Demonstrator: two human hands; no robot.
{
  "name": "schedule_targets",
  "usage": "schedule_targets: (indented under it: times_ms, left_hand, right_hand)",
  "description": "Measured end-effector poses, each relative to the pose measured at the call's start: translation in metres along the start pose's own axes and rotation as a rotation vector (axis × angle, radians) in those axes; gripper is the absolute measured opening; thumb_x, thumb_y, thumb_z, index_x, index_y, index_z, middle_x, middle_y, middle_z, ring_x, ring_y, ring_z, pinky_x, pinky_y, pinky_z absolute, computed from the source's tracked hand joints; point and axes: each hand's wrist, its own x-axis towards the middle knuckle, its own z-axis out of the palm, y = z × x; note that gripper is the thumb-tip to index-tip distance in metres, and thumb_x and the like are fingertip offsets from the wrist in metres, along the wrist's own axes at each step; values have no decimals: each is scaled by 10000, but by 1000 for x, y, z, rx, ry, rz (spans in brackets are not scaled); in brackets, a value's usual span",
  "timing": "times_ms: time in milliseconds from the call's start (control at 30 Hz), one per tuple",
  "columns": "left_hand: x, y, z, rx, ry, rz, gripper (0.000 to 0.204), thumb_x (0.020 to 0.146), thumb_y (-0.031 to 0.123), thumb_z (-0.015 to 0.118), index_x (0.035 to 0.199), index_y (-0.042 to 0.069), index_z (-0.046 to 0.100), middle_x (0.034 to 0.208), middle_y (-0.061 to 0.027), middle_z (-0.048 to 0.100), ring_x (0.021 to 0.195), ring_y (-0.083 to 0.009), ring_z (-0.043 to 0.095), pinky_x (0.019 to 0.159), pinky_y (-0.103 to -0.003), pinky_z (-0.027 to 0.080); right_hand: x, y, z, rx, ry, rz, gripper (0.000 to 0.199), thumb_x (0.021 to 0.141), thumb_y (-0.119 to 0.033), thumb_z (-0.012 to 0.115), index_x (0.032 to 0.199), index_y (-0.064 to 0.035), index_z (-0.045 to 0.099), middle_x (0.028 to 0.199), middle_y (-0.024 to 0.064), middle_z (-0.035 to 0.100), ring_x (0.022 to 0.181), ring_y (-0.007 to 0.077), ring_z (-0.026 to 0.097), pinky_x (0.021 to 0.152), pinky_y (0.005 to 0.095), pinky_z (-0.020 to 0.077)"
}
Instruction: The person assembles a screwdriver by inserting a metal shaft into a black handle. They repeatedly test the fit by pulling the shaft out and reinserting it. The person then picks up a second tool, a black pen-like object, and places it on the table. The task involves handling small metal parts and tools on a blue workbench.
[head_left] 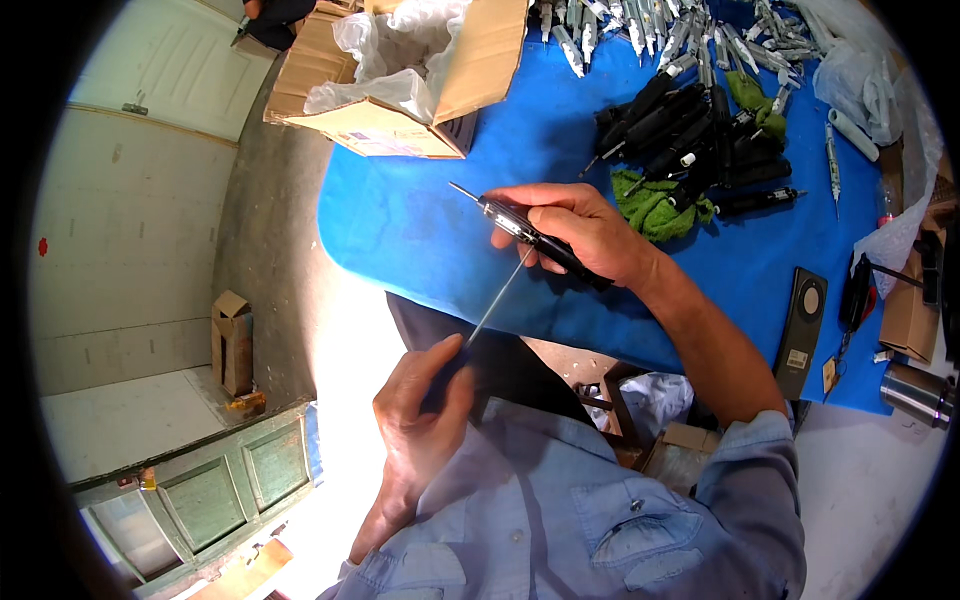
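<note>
The left hand (420,410) is closed around the dark handle of a thin screwdriver (497,300), whose shaft slants up and right from it. Its tip meets a black pen-shaped tool (530,238) clasped in the right hand (580,232), fingers wrapped round the body. Beyond that hand, on the blue table (420,220), lie a green cloth (650,208) and a pile of black tools (690,130).

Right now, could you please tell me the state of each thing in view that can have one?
Right hand: closed around the black tool, held above the blue table.
Left hand: gripping a thin screwdriver, its tip at the black tool.
Cardboard box: open, flaps up, plastic inside.
Black tools pile: lying loose on the table.
</note>
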Motion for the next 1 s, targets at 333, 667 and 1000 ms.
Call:
schedule_targets:
  times_ms: [333, 667, 1000]
  left_hand:
    - [4, 2, 1, 69, 11, 56, 363, 867, -52, 726, 1224, 10, 710, 912, -68, 682, 781, -104, 600, 697, -237, 464]
    - [6, 2, 0, 85, 17, 53, 364, 872, -55, 722, 1229, 15, 712, 911, -67, 679, 779, -99, 594, 692, -236, 462]
    - [6, 1, 1, 70, 21, 73, 365, 871, -62, 718, 1227, 19, 716, 907, -64, 677, 769, -97, 590, 680, -234, 456]
  right_hand:
    - [-1, -2, 1, -6, 7, 27, 437, 1031, -112, 451, 1429, 15, 575, 1065, 93, 717, 772, 99, 643, 551, 225, 478]
    - [-1, -6, 1, -44, 1, 28, 431, 1051, -94, 412, 1435, 31, 562, 1074, 144, 720, 748, 101, 640, 563, 233, 496]
    - [-1, -3, 1, -32, 8, 10, 422, 1056, -102, 427, 1435, 18, 570, 1071, 135, 725, 742, 90, 639, 559, 233, 495]
